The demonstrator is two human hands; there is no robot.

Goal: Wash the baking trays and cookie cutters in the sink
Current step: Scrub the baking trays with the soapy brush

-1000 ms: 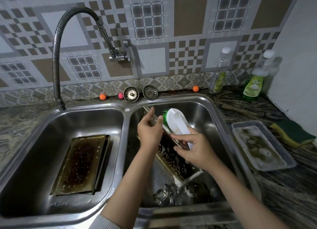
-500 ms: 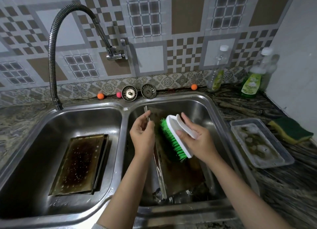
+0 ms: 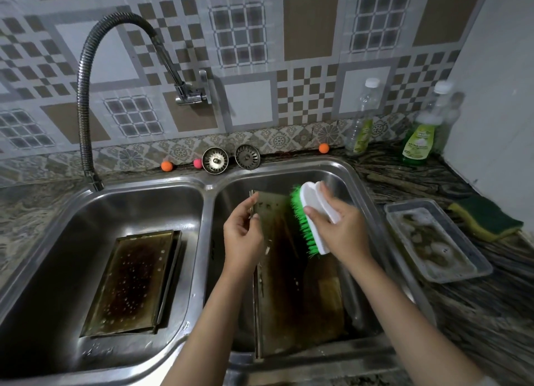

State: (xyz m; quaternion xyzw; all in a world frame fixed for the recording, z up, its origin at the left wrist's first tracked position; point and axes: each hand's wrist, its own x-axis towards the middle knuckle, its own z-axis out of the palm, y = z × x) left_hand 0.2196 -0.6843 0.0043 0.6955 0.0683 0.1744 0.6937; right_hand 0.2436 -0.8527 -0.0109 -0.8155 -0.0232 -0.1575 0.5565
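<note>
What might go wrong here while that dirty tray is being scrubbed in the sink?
The left hand holds the baking tray only by its top edge, propped upright in the right basin, so a hard push from the brush in the right hand could make the wet tray slip or tip. The bristles may also flick dirty water onto the counter.

Tray [image 3: 130, 281] in left basin, sponge [image 3: 488, 218] apparently rightmost.
</note>
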